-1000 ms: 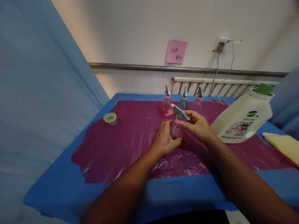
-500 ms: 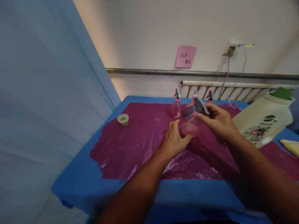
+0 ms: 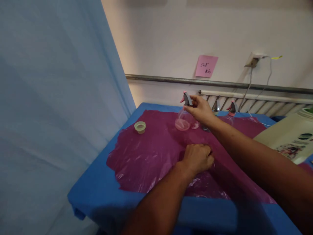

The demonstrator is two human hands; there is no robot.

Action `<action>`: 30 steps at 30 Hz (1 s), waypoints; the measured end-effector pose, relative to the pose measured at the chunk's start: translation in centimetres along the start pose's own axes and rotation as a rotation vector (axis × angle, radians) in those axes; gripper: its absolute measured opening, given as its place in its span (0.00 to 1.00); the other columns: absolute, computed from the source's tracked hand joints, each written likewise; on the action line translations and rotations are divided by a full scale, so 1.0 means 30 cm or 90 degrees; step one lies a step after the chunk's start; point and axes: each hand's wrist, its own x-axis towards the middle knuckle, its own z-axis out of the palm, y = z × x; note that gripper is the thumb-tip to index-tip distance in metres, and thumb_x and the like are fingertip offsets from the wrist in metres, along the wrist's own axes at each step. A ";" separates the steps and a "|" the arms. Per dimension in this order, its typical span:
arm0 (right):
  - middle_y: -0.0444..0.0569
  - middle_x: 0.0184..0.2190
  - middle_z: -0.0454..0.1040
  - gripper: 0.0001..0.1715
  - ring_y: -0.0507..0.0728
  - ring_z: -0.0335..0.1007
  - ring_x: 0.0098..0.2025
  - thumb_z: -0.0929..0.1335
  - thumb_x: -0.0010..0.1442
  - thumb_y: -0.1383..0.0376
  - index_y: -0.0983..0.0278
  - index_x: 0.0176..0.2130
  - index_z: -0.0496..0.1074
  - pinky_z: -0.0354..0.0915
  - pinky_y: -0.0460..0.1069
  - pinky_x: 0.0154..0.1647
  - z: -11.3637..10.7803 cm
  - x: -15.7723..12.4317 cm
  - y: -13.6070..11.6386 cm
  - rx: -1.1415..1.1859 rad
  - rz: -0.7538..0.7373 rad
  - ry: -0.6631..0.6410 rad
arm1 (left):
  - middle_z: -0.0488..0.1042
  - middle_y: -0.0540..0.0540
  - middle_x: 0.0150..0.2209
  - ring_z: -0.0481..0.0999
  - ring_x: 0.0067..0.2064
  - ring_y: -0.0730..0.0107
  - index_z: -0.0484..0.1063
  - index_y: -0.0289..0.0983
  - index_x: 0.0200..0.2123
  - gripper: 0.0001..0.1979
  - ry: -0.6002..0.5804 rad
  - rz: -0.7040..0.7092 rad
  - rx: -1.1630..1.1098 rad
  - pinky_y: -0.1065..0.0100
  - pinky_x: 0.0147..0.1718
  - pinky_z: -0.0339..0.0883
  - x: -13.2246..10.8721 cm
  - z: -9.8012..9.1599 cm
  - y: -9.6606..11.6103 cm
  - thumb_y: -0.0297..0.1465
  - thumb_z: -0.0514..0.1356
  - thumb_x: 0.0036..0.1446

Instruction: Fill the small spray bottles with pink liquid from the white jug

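My right hand (image 3: 201, 109) is stretched toward the back of the table, closed on the grey and pink trigger head of a small clear spray bottle (image 3: 182, 122). The bottle is upright at the sheet's far edge; whether its base touches the sheet I cannot tell. My left hand (image 3: 198, 157) rests on the purple plastic sheet (image 3: 151, 153) near the middle, fingers curled into a loose fist with nothing seen in it. Two more spray bottles (image 3: 231, 108) stand behind my right arm, partly hidden.
A small pale green cap (image 3: 140, 127) lies on the sheet at the left. A large white jug (image 3: 288, 138) stands at the right edge. The blue table cover (image 3: 97, 192) hangs over the front. A blue curtain (image 3: 49, 114) hangs left; a radiator and pink note (image 3: 206, 66) are on the wall.
My right hand carried the spray bottle from the middle of the table to the back row. My left hand let go of it and dropped onto the sheet, fingers curled.
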 end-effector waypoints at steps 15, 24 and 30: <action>0.55 0.47 0.85 0.15 0.65 0.83 0.50 0.73 0.66 0.65 0.61 0.53 0.78 0.76 0.62 0.59 0.323 0.119 0.145 -0.227 0.021 0.005 | 0.90 0.35 0.49 0.91 0.50 0.41 0.89 0.40 0.49 0.16 -0.052 -0.066 0.027 0.51 0.48 0.83 0.010 -0.036 -0.015 0.39 0.61 0.74; 0.63 0.60 0.82 0.27 0.70 0.78 0.61 0.72 0.67 0.56 0.62 0.62 0.76 0.70 0.67 0.69 0.000 0.090 0.079 -0.302 -0.144 0.139 | 0.88 0.36 0.49 0.89 0.49 0.47 0.85 0.40 0.49 0.13 0.010 -0.069 0.015 0.53 0.48 0.80 0.006 -0.020 -0.026 0.36 0.59 0.74; 0.68 0.59 0.82 0.40 0.74 0.79 0.60 0.76 0.58 0.57 0.65 0.66 0.71 0.70 0.70 0.68 -0.103 0.082 0.187 -0.342 0.099 0.218 | 0.88 0.40 0.47 0.88 0.46 0.53 0.83 0.41 0.44 0.13 0.051 -0.063 -0.003 0.58 0.46 0.77 0.005 -0.012 -0.033 0.38 0.59 0.77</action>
